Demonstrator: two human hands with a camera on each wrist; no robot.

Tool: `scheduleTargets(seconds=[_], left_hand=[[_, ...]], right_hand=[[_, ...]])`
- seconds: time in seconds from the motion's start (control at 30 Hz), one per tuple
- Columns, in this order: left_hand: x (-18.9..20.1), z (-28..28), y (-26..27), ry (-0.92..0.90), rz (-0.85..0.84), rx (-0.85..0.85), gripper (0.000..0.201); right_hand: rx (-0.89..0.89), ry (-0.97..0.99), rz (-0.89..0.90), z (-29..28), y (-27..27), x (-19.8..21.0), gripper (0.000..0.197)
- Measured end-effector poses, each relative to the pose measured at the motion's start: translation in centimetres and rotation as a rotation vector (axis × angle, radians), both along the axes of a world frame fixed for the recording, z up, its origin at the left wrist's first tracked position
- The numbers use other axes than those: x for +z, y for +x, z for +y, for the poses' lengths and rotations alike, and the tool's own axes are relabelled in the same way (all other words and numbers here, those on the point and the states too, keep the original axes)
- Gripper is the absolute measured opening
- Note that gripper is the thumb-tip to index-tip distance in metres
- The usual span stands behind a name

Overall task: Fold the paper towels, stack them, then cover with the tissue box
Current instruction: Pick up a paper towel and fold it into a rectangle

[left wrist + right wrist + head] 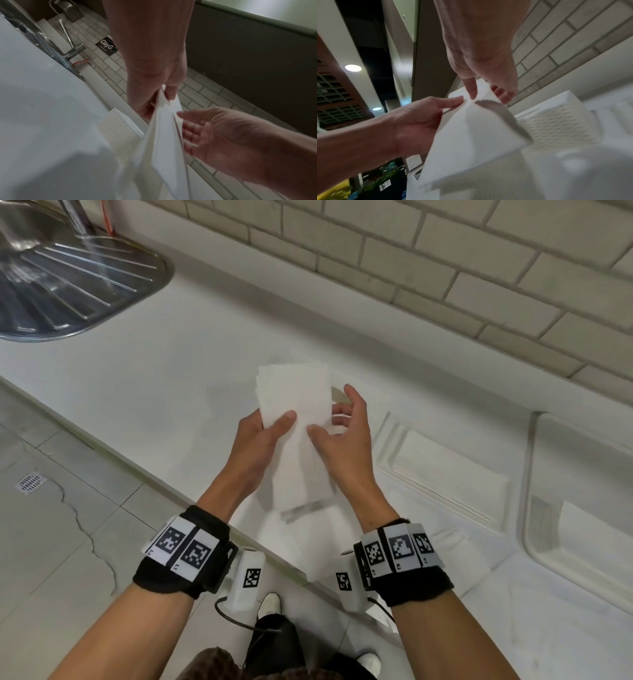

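Note:
A white paper towel (301, 467) hangs folded lengthwise above the counter, held at its upper part by both hands. My left hand (274, 426) pinches it, thumb on top and fingers underneath. My right hand (334, 421) pinches its right edge, thumb on the front and fingers spread behind. The same pinch shows in the wrist views on the paper towel (163, 135) (471, 135). Just beyond the hands, a stack of folded towels (291, 381) (116, 129) lies on the counter. At the right lies a white rectangular tissue box (445, 474) (556, 128), with embossed paper showing inside its raised rim.
A steel sink drainboard (68, 285) is at the far left, and a brick wall (445, 285) runs behind the white counter (171, 371). Another white tray (565, 508) sits at the far right. Loose white sheets (308, 546) lie near the counter's front edge.

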State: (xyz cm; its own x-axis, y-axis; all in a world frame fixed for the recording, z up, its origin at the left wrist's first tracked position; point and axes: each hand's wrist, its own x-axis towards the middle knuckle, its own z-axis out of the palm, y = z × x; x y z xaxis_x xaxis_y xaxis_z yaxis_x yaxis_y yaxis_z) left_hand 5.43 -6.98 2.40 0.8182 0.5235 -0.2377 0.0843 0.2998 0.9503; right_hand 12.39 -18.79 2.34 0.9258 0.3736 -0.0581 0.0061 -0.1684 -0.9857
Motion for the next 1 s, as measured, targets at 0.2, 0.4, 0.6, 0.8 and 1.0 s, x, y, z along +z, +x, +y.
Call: scheduleTargets(seconds=[0.2, 0.4, 0.6, 0.8, 1.0], left_hand=[[-0.6, 0.2, 0.1, 0.083, -0.037, -0.080, 0.039], [-1.8, 0.2, 0.2, 0.137, -0.023, -0.080, 0.032], [-2.6, 0.0, 0.0, 0.184, -0.047, -0.069, 0.040], [-3.4, -0.7, 0.0, 0.234, -0.035, -0.064, 0.031], [-2.1, -0.7, 0.1, 0.210, -0.155, -0.006, 0.029]], right_hand=[[0.152, 0.077, 0.212, -1.8, 0.9, -0.8, 0.036], [0.115, 0.103, 0.160, -1.4, 0.6, -1.5, 0.028], [0.154, 0.119, 0.142, -1.6, 0.5, -2.1, 0.031], [0.134, 0.074, 0.112, -1.3, 0.0, -2.5, 0.026], [0.161, 0.133, 0.106, -1.4, 0.2, -1.8, 0.026]])
